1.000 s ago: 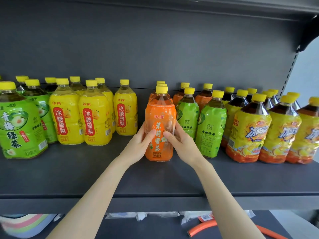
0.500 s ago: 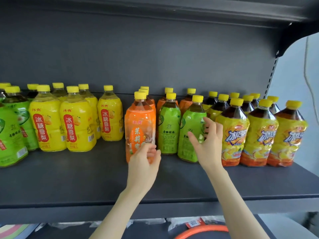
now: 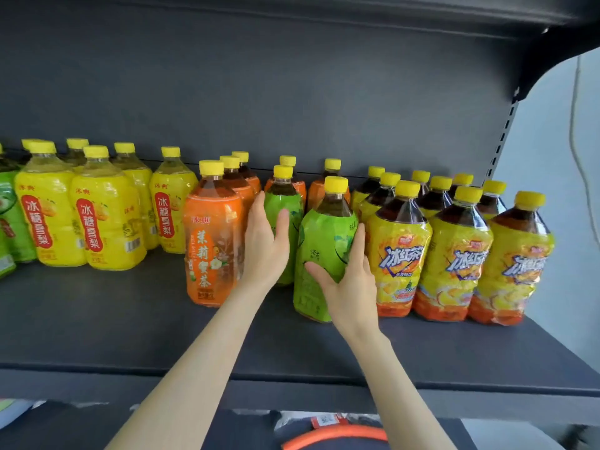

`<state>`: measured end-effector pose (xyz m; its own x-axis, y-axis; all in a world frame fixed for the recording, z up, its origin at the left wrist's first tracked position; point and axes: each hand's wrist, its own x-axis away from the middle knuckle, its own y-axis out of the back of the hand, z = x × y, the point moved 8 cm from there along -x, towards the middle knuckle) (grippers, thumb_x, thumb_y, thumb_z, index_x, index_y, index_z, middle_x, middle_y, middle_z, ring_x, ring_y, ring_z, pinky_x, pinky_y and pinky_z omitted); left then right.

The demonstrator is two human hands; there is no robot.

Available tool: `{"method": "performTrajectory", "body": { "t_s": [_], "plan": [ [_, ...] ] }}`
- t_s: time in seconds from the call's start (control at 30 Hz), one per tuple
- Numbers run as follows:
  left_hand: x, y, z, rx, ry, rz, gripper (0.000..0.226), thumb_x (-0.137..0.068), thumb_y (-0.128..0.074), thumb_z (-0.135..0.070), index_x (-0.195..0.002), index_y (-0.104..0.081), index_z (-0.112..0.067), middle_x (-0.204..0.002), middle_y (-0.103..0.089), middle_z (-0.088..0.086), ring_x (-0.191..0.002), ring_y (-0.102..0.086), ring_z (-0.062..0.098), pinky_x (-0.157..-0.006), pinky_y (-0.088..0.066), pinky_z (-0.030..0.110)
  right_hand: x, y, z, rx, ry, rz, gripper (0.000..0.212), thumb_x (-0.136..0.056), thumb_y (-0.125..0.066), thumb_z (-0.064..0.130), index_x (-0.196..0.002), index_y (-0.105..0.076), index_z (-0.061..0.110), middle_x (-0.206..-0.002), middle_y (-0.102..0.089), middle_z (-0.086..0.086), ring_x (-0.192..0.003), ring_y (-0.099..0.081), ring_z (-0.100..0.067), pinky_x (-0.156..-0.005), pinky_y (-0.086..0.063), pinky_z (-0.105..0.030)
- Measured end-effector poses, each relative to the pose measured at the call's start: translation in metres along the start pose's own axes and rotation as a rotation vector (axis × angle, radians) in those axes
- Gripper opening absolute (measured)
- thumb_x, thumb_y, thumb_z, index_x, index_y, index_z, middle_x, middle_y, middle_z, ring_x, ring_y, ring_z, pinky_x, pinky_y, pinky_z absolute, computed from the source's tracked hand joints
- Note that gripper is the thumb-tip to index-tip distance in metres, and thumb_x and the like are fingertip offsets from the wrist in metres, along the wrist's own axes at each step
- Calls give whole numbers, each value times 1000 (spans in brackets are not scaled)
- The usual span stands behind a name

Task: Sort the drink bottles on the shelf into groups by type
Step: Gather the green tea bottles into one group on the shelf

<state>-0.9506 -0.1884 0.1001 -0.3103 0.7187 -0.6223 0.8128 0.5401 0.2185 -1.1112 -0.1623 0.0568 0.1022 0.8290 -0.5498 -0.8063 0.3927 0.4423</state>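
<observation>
An orange-labelled tea bottle stands at the shelf's middle front. Right of it are two green-labelled tea bottles. My right hand grips the front green bottle, thumb across its label and fingers round its right side. My left hand lies with straight fingers against the rear green bottle, in the gap beside the orange bottle. More orange bottles stand behind.
Yellow pear-drink bottles are grouped at the left, with more green bottles at the far left edge. Iced-tea bottles fill the right end. The dark shelf has bare front space. An orange hose lies below.
Both hands left the orange bottle, which now stands alone. My right hand moved right and took hold of the front green bottle; my left hand moved onto the rear green one.
</observation>
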Motion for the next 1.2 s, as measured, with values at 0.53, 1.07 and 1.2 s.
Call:
{"method": "performTrajectory", "body": {
  "t_s": [0.53, 1.07, 1.2],
  "plan": [
    [-19, -3, -10, -92, -78, -32, 73, -76, -74, -33, -136, -42, -7, -132, -54, 10, -124, -46, 27, -102, -37, 35, 46, 57, 11, 120, 1, -211, 103, -65, -65, 66, -145, -6, 40, -129, -55, -6, -109, -56, -25, -81, -49, -35],
    [72, 46, -5, 473, 34, 133, 63, -79, -58, -47, -134, -34, -29, -131, -47, -10, -120, -48, 0, -101, -43, 26, 58, 40, -9, -218, -186, -123, 94, -65, -43, 77, -141, -34, 21, -132, -37, 6, -127, -30, -12, -114, -23, -41],
    [95, 39, 18, 326, 143, 132, 101, -54, -78, -57, -138, -26, -33, -135, -46, -9, -121, -49, 5, -101, -45, 37, 63, 41, -11, -392, -221, -97, 86, -62, -59, 77, -130, -37, 29, -129, -54, 10, -121, -51, -11, -105, -41, -45]
  ]
}}
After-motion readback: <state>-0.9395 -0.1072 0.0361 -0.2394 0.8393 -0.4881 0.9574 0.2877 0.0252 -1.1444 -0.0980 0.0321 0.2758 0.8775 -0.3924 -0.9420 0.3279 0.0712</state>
